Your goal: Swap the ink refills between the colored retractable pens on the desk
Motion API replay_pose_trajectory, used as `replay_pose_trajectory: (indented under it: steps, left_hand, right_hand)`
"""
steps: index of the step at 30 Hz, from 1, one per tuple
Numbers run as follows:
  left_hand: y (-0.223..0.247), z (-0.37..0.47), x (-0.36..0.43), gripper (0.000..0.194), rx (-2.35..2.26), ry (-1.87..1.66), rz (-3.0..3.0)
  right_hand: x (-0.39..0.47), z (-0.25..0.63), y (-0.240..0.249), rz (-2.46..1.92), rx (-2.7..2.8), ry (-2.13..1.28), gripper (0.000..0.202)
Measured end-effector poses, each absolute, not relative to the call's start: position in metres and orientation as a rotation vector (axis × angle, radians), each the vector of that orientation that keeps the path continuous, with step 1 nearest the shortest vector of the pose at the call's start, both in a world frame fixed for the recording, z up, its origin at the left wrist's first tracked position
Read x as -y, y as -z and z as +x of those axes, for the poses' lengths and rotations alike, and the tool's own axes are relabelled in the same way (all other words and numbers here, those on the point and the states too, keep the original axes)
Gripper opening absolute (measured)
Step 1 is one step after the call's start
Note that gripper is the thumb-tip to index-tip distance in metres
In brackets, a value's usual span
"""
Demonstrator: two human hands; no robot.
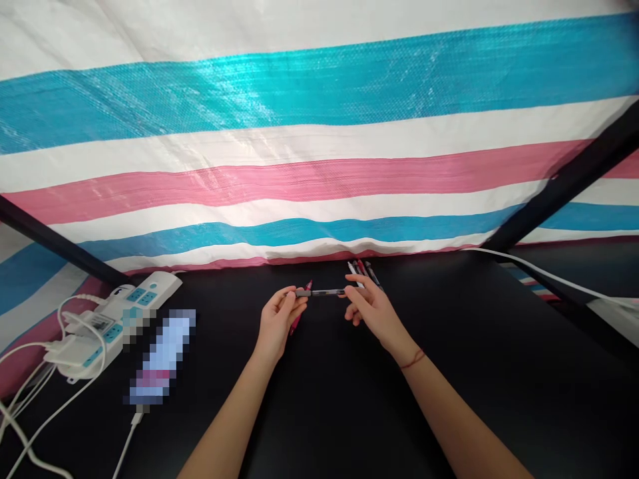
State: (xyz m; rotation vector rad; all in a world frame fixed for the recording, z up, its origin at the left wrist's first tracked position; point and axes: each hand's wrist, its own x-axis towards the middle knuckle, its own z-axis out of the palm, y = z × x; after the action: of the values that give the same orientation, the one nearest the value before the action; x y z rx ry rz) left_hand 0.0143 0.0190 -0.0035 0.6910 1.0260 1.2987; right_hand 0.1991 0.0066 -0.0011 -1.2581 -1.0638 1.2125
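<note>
Black bench point(449, 372) with a white power strip point(117, 319) on the left, white cables point(30, 399) plugged in and trailing off. Striped tarp point(319, 133) in teal, pink and white hangs behind; another white cable point(549, 276) runs right.

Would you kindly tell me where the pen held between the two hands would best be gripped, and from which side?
Probably the bare middle of the pen, approached from above. It lies roughly level above the black table, with the left hand pinching one end and the right hand the other, so only the middle of the barrel is exposed. The spare pens behind crowd the far side.
</note>
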Motion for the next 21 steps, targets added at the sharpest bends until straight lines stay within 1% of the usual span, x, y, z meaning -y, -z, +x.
replay_pose_trajectory:
  steps: [3, 6, 9, 10, 13, 17, 20, 21]
  left_hand:
    - [0.0025, 0.0131, -0.0195, 0.018, -1.012, -1.305, 0.689]
    - [0.0021, 0.0116, -0.0198, 0.018, -1.017, -1.307, 0.682]
    - [0.0018, 0.0112, -0.0199, 0.017, -1.016, -1.31, 0.662]
    - [0.0017, 0.0113, -0.0199, 0.018, -1.013, -1.309, 0.661]
    - [0.0018, 0.0125, -0.0195, 0.019, -1.007, -1.303, 0.658]
    - [0.0021, 0.0133, -0.019, 0.02, -1.003, -1.304, 0.648]
    - [0.0026, 0.0129, -0.0188, 0.021, -0.998, -1.305, 0.649]
    - [0.003, 0.0128, -0.0187, 0.021, -0.995, -1.302, 0.654]
  right_hand:
    - [-0.0069, 0.2001, 0.0005, -1.296, 1.103, -1.216, 0.045]
    - [-0.0074, 0.2016, 0.0013, -1.206, 1.144, -1.206, 0.042]
    - [-0.0084, 0.2028, 0.0031, -1.171, 1.067, -1.211, 0.053]
    - [-0.0088, 0.2031, 0.0038, -1.195, 1.041, -1.219, 0.053]
    - [-0.0094, 0.2036, 0.0054, -1.261, 1.069, -1.216, 0.044]
    - [-0.0085, 0.2031, 0.0064, -1.164, 1.135, -1.135, 0.037]
    - [-0.0083, 0.2024, 0.0081, -1.152, 1.088, -1.157, 0.044]
    - [-0.0084, 0.2024, 0.0088, -1.177, 1.086, -1.185, 0.043]
